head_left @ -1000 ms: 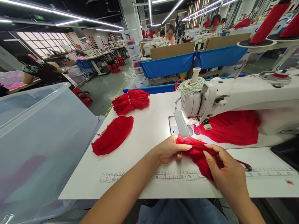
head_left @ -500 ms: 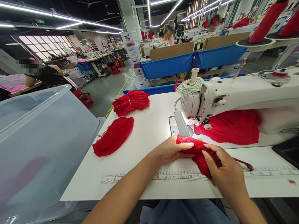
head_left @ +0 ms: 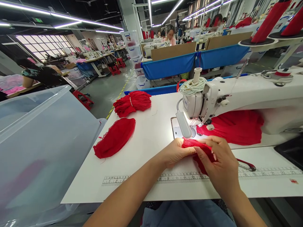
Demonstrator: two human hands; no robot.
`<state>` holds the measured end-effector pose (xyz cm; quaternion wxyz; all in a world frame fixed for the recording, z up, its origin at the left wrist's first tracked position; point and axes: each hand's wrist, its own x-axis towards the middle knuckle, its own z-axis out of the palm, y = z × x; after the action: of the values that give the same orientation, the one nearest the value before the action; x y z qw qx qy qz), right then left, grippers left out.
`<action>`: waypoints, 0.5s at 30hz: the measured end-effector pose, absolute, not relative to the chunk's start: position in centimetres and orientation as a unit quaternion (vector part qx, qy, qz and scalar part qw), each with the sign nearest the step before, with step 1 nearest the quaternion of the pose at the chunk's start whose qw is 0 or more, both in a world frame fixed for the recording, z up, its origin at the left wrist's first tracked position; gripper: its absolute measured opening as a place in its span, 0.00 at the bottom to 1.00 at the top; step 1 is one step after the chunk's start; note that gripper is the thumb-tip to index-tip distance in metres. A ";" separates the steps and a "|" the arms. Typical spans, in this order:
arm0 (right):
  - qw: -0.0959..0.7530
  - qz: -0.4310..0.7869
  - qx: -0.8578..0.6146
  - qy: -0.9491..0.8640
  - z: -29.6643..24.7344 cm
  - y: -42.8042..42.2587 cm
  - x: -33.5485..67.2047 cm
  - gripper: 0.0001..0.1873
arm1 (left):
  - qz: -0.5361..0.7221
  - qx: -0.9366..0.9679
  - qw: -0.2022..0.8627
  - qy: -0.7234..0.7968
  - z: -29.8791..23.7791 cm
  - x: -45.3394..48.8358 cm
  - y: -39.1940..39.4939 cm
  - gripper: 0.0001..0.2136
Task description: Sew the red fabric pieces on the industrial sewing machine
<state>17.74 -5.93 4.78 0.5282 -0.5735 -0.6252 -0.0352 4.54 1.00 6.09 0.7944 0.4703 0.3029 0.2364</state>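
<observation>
A small red lace piece [head_left: 197, 150] lies on the white sewing table [head_left: 151, 135], just in front of the needle area of a white sewing machine [head_left: 236, 97]. My left hand [head_left: 175, 153] pinches its left edge. My right hand [head_left: 219, 162] grips it from the right, fingers folded over the fabric and covering much of it. A red strap [head_left: 247, 164] trails out to the right of my right hand. Behind the machine head lies more red fabric [head_left: 234, 126].
A flat stack of red lace pieces [head_left: 115, 137] and a tied red bundle [head_left: 132, 102] lie on the table's left part. A large clear plastic bin [head_left: 40, 148] stands at the left. A printed ruler [head_left: 165, 179] runs along the front edge. Other people work at distant tables.
Both hands have moved the red piece slightly up the table toward the needle area. My right hand has shifted left and forward over the fabric.
</observation>
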 end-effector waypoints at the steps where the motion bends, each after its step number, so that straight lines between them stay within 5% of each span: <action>1: 0.535 -0.027 -0.568 -0.625 4.9 -5.8 17.6 0.05 | 0.238 0.479 0.787 0.307 6.1 4.5 1.0 0.15; 8: 0.592 0.094 -0.576 -0.555 4.9 -6.3 18.3 0.08 | 0.225 0.433 0.802 0.343 5.5 4.2 1.7 0.18; 15: 0.549 0.009 -0.582 -0.600 4.2 -5.6 18.3 0.09 | 0.203 0.488 0.789 0.315 5.6 4.5 1.1 0.20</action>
<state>18.28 -5.57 4.19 0.5490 -0.5820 -0.5999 0.0089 4.52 1.13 5.57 0.7885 0.4876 0.3153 0.2026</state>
